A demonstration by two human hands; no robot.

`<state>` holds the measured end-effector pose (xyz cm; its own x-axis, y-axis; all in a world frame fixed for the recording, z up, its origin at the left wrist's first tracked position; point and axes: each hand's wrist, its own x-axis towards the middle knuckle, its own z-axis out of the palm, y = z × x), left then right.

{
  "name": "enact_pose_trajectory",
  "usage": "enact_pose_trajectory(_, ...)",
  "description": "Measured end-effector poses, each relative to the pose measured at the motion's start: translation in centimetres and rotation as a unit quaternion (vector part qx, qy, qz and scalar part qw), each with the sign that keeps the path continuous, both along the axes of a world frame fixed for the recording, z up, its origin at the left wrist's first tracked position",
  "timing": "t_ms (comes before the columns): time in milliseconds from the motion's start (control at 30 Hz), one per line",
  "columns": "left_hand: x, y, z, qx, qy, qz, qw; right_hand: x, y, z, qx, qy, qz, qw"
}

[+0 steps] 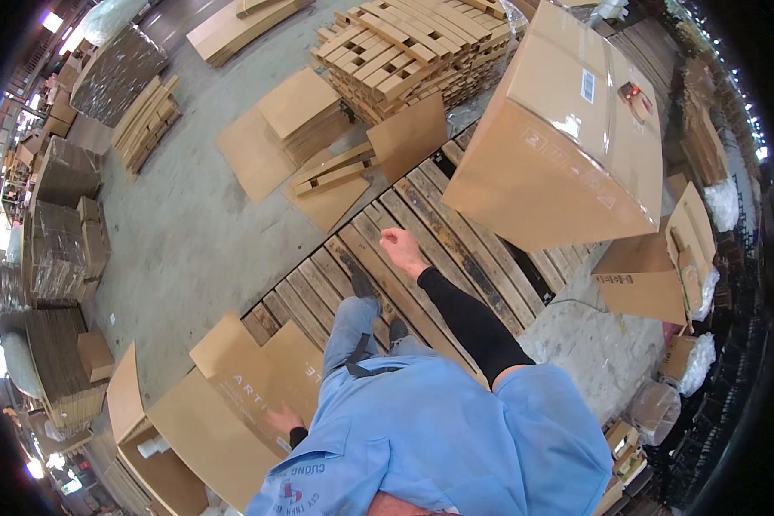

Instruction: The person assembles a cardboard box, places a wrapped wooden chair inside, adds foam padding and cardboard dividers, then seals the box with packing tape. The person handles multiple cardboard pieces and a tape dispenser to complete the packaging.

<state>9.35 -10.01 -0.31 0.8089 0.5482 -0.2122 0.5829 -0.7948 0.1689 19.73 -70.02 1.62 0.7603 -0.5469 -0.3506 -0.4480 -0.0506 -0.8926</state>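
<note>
My right hand (pixel 402 250) is held out over the wooden slat platform (pixel 365 230), its fingers curled in and nothing visible in them. A black sleeve covers that forearm. Low at my left side, my left hand (pixel 285 420) is beside the printed flaps of an open cardboard box (pixel 211 430); its fingers look stretched out, though small and slightly blurred. Whether it touches the cardboard I cannot tell. A large taped carton (pixel 533 163) stands on the platform to my right front, with a red tape dispenser (pixel 635 101) on top.
Ahead is a stack of wooden slats (pixel 404 52). Flat cardboard sheets (pixel 297 116) lie on the floor before it. Wrapped cardboard stacks (pixel 56 249) line the far left. An open carton (pixel 641 275) and a plastic-wrapped bundle (pixel 654 411) stand at right.
</note>
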Motion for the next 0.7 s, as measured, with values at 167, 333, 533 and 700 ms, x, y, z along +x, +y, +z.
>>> enact_pose_trajectory(167, 17.8, -13.2, -2.5, -0.142, -0.077, -0.114, 0.98, 3.7, -9.5, -4.0, -0.078, 0.111, -0.007, 0.991)
enact_pose_trajectory(333, 31.7, -20.8, -7.7, -0.264, 0.016, -0.061, 0.963, 4.5, -17.9, -4.8, -0.089, 0.291, 0.024, 0.952)
enact_pose_trajectory(533, 45.1, -32.5, -6.6, -0.356, 0.07, -0.107, 0.926, 11.9, -28.0, -8.4, 0.053, 0.286, -0.124, 0.949)
enact_pose_trajectory(700, 51.6, -44.5, 2.0, -0.428, 0.053, -0.157, 0.888, 24.6, -41.1, -17.6, 0.314, 0.083, -0.333, 0.885)
